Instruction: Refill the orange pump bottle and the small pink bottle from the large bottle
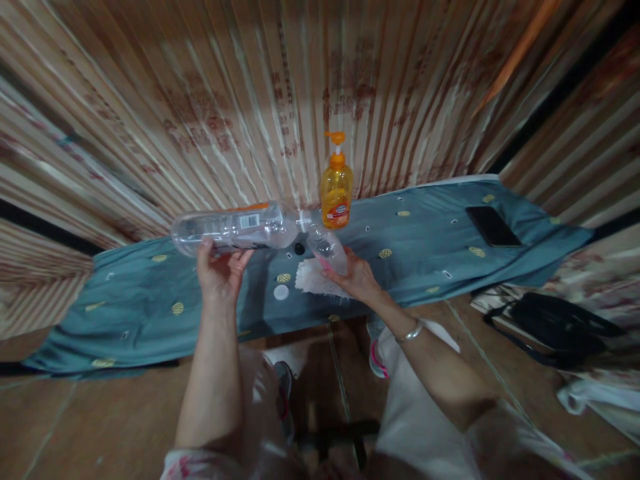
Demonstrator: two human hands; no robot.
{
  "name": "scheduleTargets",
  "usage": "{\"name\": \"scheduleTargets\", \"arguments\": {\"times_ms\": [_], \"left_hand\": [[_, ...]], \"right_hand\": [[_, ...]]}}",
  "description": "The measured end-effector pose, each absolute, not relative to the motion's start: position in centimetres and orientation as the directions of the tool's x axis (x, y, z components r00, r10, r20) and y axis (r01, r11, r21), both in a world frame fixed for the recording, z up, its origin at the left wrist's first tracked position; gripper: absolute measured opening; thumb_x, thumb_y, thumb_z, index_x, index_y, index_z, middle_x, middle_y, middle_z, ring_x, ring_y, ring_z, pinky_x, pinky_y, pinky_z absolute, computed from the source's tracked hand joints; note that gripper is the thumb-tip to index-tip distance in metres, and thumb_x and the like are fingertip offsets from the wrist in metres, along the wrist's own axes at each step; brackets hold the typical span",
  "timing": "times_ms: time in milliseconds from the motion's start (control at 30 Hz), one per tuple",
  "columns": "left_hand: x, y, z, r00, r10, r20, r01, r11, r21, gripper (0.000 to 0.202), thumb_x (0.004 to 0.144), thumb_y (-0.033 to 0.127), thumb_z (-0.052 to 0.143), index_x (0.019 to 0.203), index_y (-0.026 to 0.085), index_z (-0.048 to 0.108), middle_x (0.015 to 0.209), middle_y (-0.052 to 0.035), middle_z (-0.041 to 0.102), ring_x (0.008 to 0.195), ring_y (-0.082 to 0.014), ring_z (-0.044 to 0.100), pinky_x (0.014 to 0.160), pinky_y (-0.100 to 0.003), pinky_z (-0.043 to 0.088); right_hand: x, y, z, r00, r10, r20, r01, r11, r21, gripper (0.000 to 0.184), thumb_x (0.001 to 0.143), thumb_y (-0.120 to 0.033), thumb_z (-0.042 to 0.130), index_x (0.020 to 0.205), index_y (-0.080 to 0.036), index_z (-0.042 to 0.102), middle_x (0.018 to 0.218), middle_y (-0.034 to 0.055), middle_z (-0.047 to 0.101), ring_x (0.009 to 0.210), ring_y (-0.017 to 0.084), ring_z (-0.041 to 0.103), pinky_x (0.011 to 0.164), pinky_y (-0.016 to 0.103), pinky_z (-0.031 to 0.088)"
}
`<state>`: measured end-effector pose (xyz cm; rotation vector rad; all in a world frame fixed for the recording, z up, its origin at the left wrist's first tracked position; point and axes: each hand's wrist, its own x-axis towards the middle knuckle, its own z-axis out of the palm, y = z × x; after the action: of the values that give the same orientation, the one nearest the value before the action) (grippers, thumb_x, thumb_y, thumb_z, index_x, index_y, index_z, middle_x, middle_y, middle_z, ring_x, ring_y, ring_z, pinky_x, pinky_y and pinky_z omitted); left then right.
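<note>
1. Large clear plastic bottle (230, 227), barcode and orange strip on its label: was held on its side above the blue-green cloth-covered surface (145, 313).
2. Left hand (220, 267): its grip supported that bottle from the near underside.
3. Right hand (357, 277): its grip clasped a tapering clear plastic piece (327, 245), narrow end at the bottle's neck; contact could not be told.
4. Step, as judged: bringing the two necks together. Next move seemed to call for steady, aligned holding.
5. Nearby: crumpled white cloth (320, 279), flat round white disc (281, 293), upright amber pump bottle (337, 197).
</note>
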<state>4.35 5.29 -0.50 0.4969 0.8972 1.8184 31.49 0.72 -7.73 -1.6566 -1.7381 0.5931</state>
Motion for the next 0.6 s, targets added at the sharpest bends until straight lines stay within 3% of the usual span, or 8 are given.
{"name": "scheduleTargets", "arguments": {"times_ms": [267, 600], "left_hand": [[4.41, 5.36, -0.48, -0.398, 0.916, -0.049, -0.588, -0.213, 0.78, 0.026, 0.069, 0.037, 0.079, 0.084, 0.025, 0.062, 0.099, -0.005, 0.076, 0.096, -0.0248, 0.076, 0.084, -0.044, 0.069], [4.44, 5.18, -0.53, -0.387, 0.922, -0.031, -0.59, -0.222, 0.777, 0.027, 0.071, 0.039, 0.082, 0.087, 0.025, 0.065, 0.104, -0.0065, 0.077, 0.109, -0.0273, 0.075, 0.094, -0.047, 0.066]], "right_hand": [[31.35, 0.53, -7.27, 0.023, 0.993, 0.113, 0.7, 0.065, -0.711, 0.065, 0.087, -0.043, 0.084, 0.14, -0.014, 0.061, 0.119, 0.0159, 0.083, 0.111, 0.033, 0.08, 0.092, 0.037, 0.062], [31.21, 0.46, -7.67, 0.058, 0.99, 0.127, 0.689, 0.052, -0.723, 0.062, 0.085, -0.039, 0.085, 0.138, -0.014, 0.064, 0.117, 0.017, 0.083, 0.108, 0.036, 0.08, 0.092, 0.044, 0.063]]}}
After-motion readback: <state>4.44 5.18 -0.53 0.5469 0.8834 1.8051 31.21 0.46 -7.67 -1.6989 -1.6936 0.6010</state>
